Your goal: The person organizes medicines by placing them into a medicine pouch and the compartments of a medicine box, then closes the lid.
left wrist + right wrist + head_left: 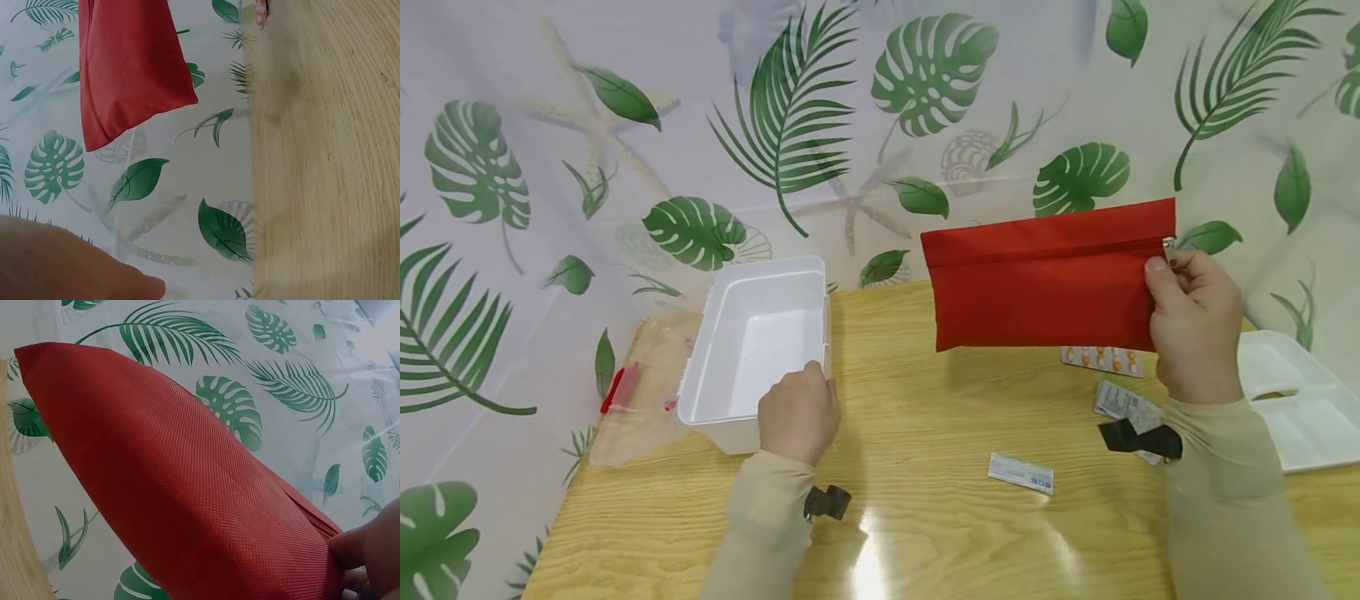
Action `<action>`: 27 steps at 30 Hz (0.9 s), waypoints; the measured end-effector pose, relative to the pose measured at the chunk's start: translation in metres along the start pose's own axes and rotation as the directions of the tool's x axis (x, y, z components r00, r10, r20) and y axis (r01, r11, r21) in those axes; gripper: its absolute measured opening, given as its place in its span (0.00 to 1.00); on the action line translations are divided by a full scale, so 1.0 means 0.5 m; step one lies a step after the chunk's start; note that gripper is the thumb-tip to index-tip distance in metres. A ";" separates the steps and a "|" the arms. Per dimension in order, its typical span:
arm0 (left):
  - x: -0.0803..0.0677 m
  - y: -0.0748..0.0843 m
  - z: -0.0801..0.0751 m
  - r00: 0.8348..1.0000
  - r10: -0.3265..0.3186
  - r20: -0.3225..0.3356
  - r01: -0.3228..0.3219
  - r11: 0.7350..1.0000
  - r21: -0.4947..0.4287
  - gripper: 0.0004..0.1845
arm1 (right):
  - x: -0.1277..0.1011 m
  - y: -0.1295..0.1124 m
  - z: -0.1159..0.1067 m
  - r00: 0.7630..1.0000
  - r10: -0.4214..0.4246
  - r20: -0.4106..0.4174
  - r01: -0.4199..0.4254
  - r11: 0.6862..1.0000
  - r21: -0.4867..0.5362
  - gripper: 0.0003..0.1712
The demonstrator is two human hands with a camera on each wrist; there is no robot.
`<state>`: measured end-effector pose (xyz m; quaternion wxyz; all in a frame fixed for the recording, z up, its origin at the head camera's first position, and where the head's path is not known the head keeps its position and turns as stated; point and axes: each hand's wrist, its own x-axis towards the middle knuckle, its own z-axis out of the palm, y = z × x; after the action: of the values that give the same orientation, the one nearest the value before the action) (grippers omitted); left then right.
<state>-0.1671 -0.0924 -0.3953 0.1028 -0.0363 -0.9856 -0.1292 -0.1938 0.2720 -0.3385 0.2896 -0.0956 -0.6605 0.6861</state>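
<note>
A red zippered pouch (1037, 292) hangs in the air over the right half of the table. My right hand (1197, 321) pinches its right end near the zipper pull, thumb in front. Its flat side fills much of the right wrist view, where the thumb (353, 547) presses beside the zipper. On the left stands a white plastic box (752, 422), open at the top, with a bare floor inside. My left hand (799, 412) grips its near right rim with curled fingers. Only part of that hand shows in the left wrist view, and the pouch's free end hangs beyond it.
A blister pack of orange-and-white capsules (1101, 360) lies below the pouch. Silver blister packs (1123, 402) lie partly under my right wrist, and a small white packet (1021, 473) nearer. A white divided tray (1322, 417) stands right; a clear lid (640, 425) with red clips lies left.
</note>
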 end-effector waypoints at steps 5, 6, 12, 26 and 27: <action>-0.019 0.011 -0.007 0.996 0.075 0.039 -0.075 0.997 0.005 0.11 | 0.011 0.003 -0.005 0.999 0.023 -0.029 -0.021 0.997 0.075 0.04; -0.025 0.017 -0.008 0.993 0.106 0.048 -0.106 0.994 -0.002 0.11 | 0.012 0.003 -0.007 0.999 0.029 -0.035 -0.026 0.996 0.083 0.04; -0.061 0.065 -0.005 0.946 0.324 0.020 -0.323 0.946 -0.034 0.14 | 0.017 -0.011 -0.022 0.992 0.036 -0.124 -0.018 0.989 0.145 0.05; -0.100 0.131 -0.005 0.817 0.554 0.160 -0.545 0.832 -0.100 0.13 | 0.021 -0.028 -0.043 0.963 -0.036 -0.266 0.094 0.974 0.208 0.08; -0.101 0.132 -0.005 0.802 0.576 0.160 -0.567 0.818 -0.102 0.13 | 0.022 -0.028 -0.042 0.962 -0.035 -0.269 0.095 0.972 0.214 0.07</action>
<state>-0.1108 -0.0317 -0.3874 0.0447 -0.3456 -0.9305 -0.1125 -0.1881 0.2951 -0.3248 0.4064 -0.1306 -0.5369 0.7277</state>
